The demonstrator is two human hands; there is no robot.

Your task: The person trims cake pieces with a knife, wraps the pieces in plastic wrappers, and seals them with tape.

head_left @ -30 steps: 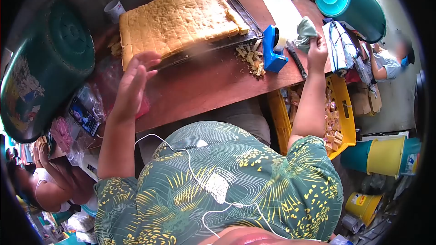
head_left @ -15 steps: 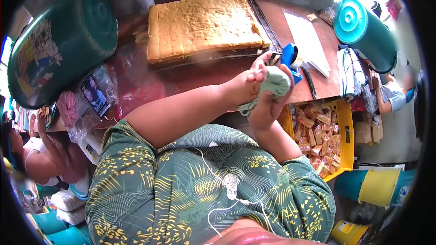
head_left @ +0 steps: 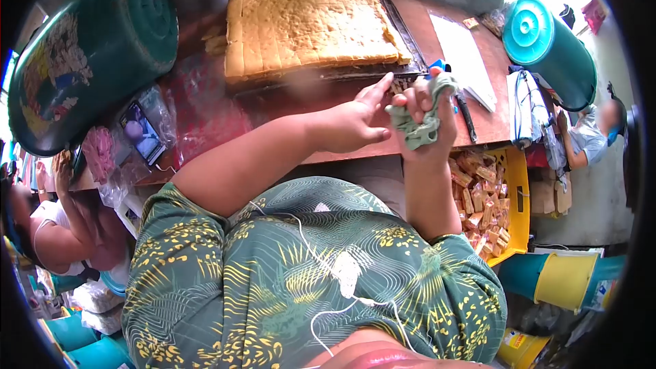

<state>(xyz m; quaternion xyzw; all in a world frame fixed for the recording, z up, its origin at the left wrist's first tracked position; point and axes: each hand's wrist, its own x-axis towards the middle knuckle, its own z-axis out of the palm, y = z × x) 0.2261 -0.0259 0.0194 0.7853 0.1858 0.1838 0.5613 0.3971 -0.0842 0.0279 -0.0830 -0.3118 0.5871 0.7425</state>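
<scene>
My right hand point(head_left: 437, 130) is raised over the table's near edge, its fingers closed around a crumpled pale green cloth point(head_left: 421, 130). Just left of it, my left hand point(head_left: 355, 119) is open, fingers stretched forward and thumb apart, holding nothing. Beyond both hands lies a large golden sheet cake point(head_left: 311, 31) with scored lines, on a dark tray point(head_left: 403, 24). A knife with a black handle point(head_left: 467, 119) rests right of my right hand. Partly hidden behind that hand is a blue object point(head_left: 439, 66).
A yellow crate point(head_left: 519, 198) of small wrapped pieces point(head_left: 484, 205) stands below right. White sheets point(head_left: 465, 58) lie on the table point(head_left: 492, 133). A phone point(head_left: 141, 135) and plastic bags are at left. Green bins point(head_left: 89, 55) flank the table. Other people sit left point(head_left: 72, 229) and right point(head_left: 588, 137).
My hands have come apart; earlier both were at the cloth. The left has let go and moved left and down. My right hand now bunches the cloth in its fist.
</scene>
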